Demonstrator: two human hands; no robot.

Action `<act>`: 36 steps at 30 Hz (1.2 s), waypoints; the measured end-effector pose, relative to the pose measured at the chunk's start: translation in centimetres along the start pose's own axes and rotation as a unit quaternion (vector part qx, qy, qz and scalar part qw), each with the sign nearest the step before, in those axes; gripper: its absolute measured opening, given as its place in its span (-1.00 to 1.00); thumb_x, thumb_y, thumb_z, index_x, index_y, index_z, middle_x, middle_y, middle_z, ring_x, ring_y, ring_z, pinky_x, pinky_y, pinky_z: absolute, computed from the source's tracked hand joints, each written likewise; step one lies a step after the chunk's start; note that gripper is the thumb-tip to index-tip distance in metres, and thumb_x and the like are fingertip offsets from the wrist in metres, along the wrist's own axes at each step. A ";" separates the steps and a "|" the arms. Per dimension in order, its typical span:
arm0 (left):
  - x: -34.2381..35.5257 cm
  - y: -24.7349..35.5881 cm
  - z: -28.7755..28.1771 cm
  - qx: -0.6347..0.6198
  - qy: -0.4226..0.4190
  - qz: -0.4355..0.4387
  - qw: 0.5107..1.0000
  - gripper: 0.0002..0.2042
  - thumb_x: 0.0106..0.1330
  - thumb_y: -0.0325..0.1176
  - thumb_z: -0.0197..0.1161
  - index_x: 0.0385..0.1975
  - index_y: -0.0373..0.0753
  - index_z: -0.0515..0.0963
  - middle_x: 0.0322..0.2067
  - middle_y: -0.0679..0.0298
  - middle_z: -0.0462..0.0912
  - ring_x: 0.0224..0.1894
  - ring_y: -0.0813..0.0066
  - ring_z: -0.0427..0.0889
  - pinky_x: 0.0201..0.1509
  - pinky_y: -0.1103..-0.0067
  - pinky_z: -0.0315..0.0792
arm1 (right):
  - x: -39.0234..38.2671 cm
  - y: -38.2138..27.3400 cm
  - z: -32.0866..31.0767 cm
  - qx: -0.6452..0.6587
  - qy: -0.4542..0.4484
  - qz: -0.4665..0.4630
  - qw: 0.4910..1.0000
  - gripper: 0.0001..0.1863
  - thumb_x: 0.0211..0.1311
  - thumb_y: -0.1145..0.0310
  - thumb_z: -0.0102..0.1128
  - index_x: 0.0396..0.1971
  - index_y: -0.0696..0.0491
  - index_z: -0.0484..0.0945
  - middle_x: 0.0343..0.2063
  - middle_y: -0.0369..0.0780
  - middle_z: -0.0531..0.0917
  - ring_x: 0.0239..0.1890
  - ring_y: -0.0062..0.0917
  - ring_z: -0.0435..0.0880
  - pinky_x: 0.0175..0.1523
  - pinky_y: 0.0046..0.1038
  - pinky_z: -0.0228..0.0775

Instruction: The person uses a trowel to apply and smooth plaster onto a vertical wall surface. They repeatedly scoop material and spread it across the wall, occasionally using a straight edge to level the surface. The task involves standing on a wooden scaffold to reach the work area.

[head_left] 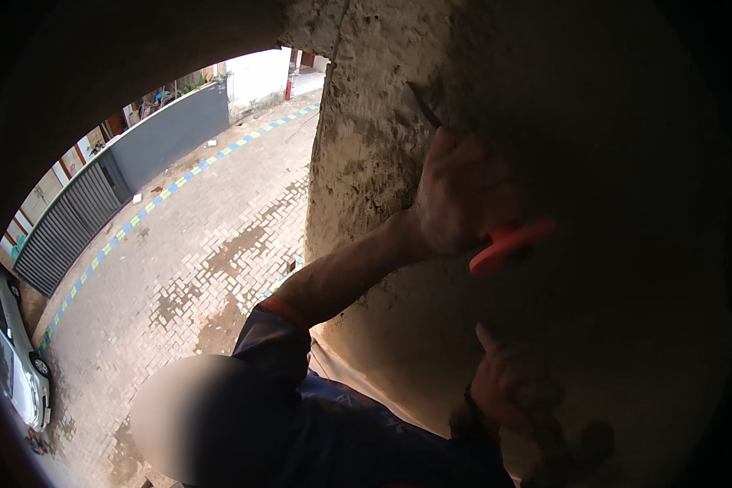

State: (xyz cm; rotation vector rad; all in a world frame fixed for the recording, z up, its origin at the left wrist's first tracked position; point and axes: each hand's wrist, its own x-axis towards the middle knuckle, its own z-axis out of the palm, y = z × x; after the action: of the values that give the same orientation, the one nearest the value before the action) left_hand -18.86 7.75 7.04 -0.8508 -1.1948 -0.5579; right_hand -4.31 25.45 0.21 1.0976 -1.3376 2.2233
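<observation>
My left hand [464, 191] is raised against the rough wall and closed round a chisel. The metal blade of the chisel [421, 106] sticks out above the fist and points at the plaster. At its other end, below the hand, is an orange-red oval hand guard [508, 244]. Lower right, in deep shadow, my right hand [512, 386] is closed on what looks like a hammer. A pale tip shows above this fist, and a dark shaft and head [586, 447] lie past it. The two hands are apart.
Patchy, pitted plaster covers the wall [366, 122], which darkens to the right. To the left lies a paved street [220, 228] with a blue and yellow kerb [163, 195]. A grey gate [73, 220] and a parked car [16, 350] stand beyond. A blurred patch covers the lower left.
</observation>
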 end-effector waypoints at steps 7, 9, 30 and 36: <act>-1.2 -4.9 -3.1 0.070 0.024 -0.058 0.996 -0.75 -0.14 -0.09 0.33 -0.72 -0.03 0.42 -0.64 0.46 0.34 -0.53 0.46 0.35 -0.45 0.45 0.14 | -0.1 7.8 -6.4 -0.422 -0.005 0.186 0.888 -0.60 0.26 -0.02 -0.08 -0.57 0.00 0.29 -0.74 -0.36 0.23 -0.73 -0.68 0.17 -0.66 -0.64 -0.04; 1.7 -3.7 -3.3 0.025 0.012 -0.032 0.999 -0.76 -0.16 -0.10 0.34 -0.71 -0.03 0.42 -0.64 0.46 0.35 -0.53 0.47 0.35 -0.43 0.46 0.15 | 1.7 5.3 -1.9 -0.328 0.026 0.168 0.929 -0.62 0.26 -0.02 -0.08 -0.54 -0.01 0.29 -0.76 -0.36 0.20 -0.73 -0.68 0.18 -0.68 -0.63 -0.04; 3.5 1.6 1.1 -0.005 -0.021 -0.029 0.999 -0.87 -0.17 -0.20 0.21 -0.68 -0.03 0.43 -0.62 0.43 0.32 -0.44 0.43 0.34 -0.30 0.44 0.20 | -1.4 -3.0 -3.0 -0.136 0.021 -0.176 0.975 -0.44 0.08 -0.20 0.12 -0.40 0.09 0.40 -0.70 -0.23 0.33 -0.70 -0.52 0.27 -0.65 -0.48 0.10; 4.2 1.3 2.6 -0.005 0.024 0.014 1.000 -0.69 -0.24 -0.02 0.30 -0.72 -0.09 0.41 -0.60 0.37 0.40 -0.51 0.38 0.36 -0.43 0.47 0.14 | -0.6 -3.8 0.5 -0.079 0.021 -0.285 0.955 -0.46 0.18 -0.23 -0.06 -0.49 0.03 0.38 -0.64 -0.28 0.35 -0.60 -0.56 0.31 -0.52 -0.44 0.10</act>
State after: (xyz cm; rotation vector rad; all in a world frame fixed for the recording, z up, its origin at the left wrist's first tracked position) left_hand -18.14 10.87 11.04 -0.8567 -1.1356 -0.5596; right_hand -1.40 27.02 2.22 1.1832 -0.9946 1.6795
